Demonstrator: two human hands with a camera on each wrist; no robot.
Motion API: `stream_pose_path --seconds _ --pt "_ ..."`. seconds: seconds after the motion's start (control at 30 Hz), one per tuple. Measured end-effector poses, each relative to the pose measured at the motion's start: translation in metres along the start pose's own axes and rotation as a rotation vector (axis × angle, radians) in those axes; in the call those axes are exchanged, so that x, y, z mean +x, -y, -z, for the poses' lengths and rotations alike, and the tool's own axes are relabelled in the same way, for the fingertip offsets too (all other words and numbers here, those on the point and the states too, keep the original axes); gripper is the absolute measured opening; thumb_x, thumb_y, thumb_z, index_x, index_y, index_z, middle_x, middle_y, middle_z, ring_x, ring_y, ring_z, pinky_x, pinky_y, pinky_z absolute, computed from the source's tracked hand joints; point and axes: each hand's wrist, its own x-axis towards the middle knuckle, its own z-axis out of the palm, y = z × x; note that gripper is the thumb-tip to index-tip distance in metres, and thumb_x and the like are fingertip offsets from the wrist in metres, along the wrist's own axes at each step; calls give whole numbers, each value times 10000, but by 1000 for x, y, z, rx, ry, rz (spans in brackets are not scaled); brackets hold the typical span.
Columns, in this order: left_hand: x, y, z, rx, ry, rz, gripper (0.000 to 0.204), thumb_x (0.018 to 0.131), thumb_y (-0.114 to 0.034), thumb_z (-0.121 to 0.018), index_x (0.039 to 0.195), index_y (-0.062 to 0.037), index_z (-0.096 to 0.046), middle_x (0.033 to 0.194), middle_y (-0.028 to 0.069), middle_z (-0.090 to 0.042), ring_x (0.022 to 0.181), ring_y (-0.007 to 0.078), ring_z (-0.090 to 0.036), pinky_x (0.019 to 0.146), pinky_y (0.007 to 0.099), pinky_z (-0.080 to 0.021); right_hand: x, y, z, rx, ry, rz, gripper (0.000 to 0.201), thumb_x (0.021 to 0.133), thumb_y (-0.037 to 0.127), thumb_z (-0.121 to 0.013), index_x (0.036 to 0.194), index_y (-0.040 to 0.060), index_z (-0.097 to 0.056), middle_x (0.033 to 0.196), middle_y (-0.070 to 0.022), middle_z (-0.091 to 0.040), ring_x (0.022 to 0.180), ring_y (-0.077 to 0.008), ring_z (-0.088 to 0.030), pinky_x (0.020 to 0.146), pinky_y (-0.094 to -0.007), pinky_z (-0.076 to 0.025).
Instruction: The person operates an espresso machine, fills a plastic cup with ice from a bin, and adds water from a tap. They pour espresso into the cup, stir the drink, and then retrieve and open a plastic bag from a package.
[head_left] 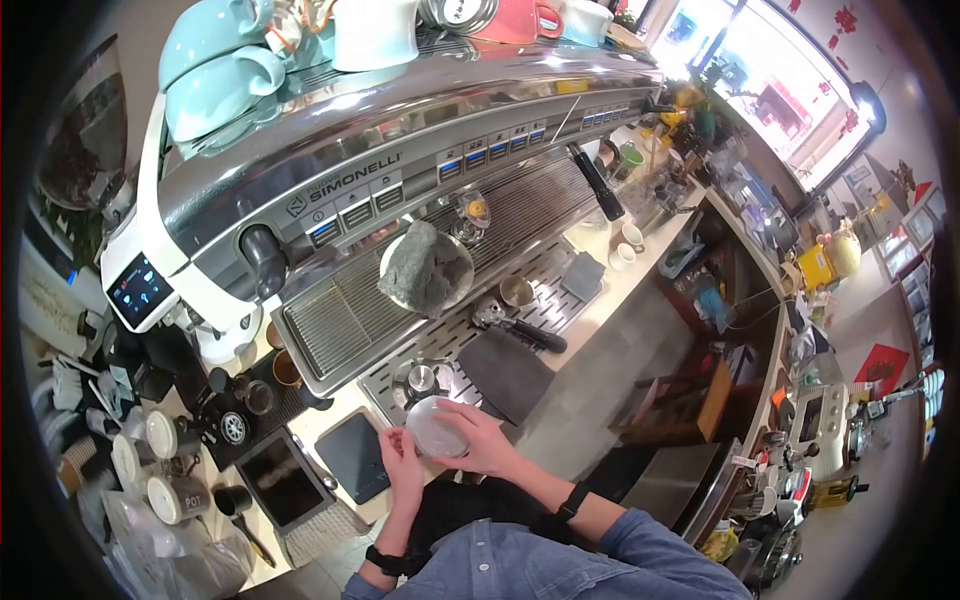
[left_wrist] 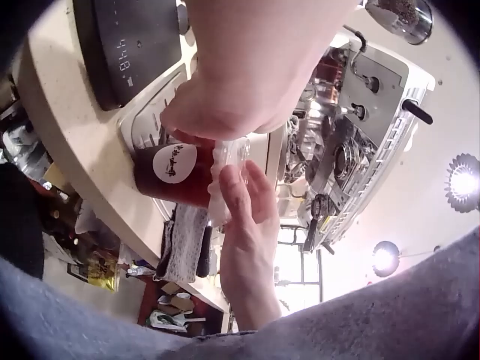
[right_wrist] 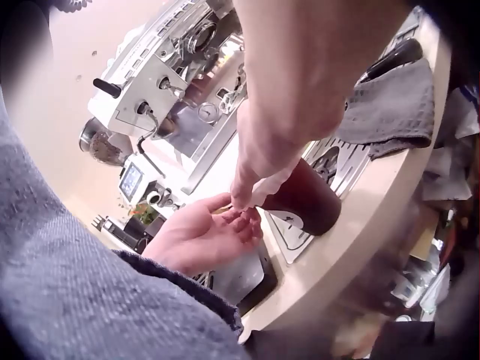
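Note:
A cup of dark red drink [left_wrist: 187,189] with a round white label [left_wrist: 175,163] stands at the counter's near edge. On its top sits a pale translucent lid [head_left: 430,425]. My right hand [head_left: 485,442] grips the lid's right side, thumb and fingers about its rim in the left wrist view. At the opposite side, my left hand [head_left: 403,468] has curled fingers and pinches the lid's edge. Its palm faces up in the right wrist view. From above, the lid hides most of the cup.
An espresso machine [head_left: 390,165] spans the back, and a bowl with a grey cloth [head_left: 428,268] rests on its grate. Ahead of my hands are a metal tamper [head_left: 422,378] and a portafilter [head_left: 535,335]. A black scale [head_left: 352,455] lies left, beside a dark tray [head_left: 283,480].

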Motion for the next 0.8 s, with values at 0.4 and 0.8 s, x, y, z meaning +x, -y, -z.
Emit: stream_pose_path --seconds 0.4,0.8 --pt "7 -37 -25 644 320 -692 733 651 -234 -750 1274 2 -444 1288 162 -464 1223 357 -425 1054 494 -319 -9 -24 -15 101 -49 -38 707 603 74 -744 1259 72 -481 1372 -185 -416 1254 -370 -444 1029 -405 -398" --pt "14 -27 -32 566 172 -754 676 578 -242 -814 1147 -6 -537 1161 156 -564 1100 348 -530 983 440 -422 -26 -36 10 907 24 -540 513 811 15 -628 1299 -3 -470 1154 -97 -584 1026 -146 -579 883 -282 -472"
